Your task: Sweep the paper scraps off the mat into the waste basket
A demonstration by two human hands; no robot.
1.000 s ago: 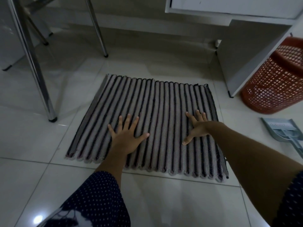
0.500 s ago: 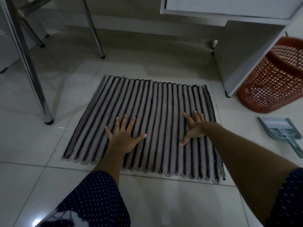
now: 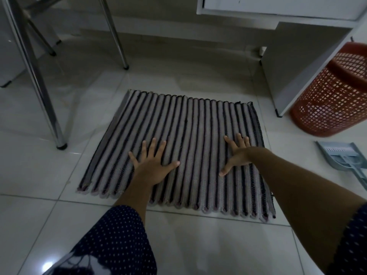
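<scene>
Under my spread, flat fingers (image 3: 153, 144) lies the striped mat (image 3: 188, 139), both hands open, gripping nothing. No paper scraps show on it. Right of my right hand (image 3: 237, 155) sit the grey dustpan (image 3: 341, 157) and, beyond it, the orange waste basket (image 3: 335, 100). Pressing evenly should smooth the mat flat.

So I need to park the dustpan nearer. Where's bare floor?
Bare tiles between the mat and chair leg, and in front of the mat. Crowded right: basket, dustpan, cabinet.
</scene>
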